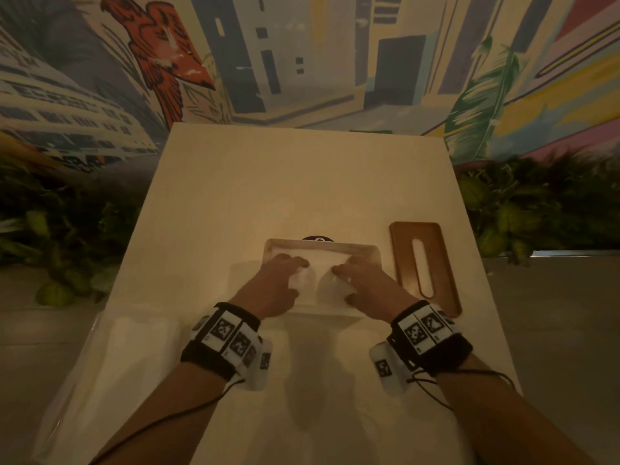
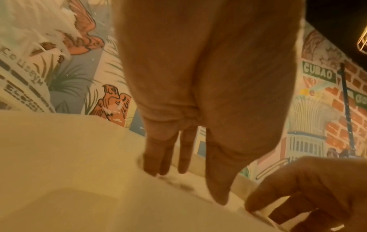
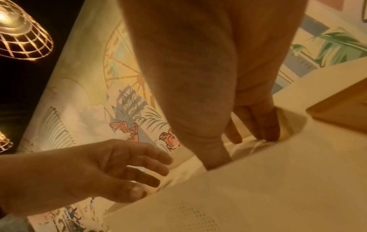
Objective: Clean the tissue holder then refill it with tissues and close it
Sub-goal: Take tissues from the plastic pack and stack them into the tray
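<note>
A white tissue holder box (image 1: 372, 251) stands open in the middle of the white table (image 1: 295, 182), filled with a stack of white tissues (image 1: 322, 263). Both hands lie on top of the tissues. My left hand (image 1: 281, 280) presses on the left half with straight fingers (image 2: 164, 160). On the right half rests my right hand (image 1: 365, 280), its fingers (image 3: 264, 125) spread flat. The brown wooden lid (image 1: 424, 263) with a long slot lies flat on the table just right of the box. In the left wrist view the tissues (image 2: 178, 204) show under the fingertips.
A clear plastic wrapper (image 1: 110, 370) lies at the near left of the table. A small dark round object (image 1: 317, 238) peeks out behind the box. Green plants (image 1: 536, 206) line both sides below a painted mural wall. A wire lamp (image 3: 21, 31) hangs overhead.
</note>
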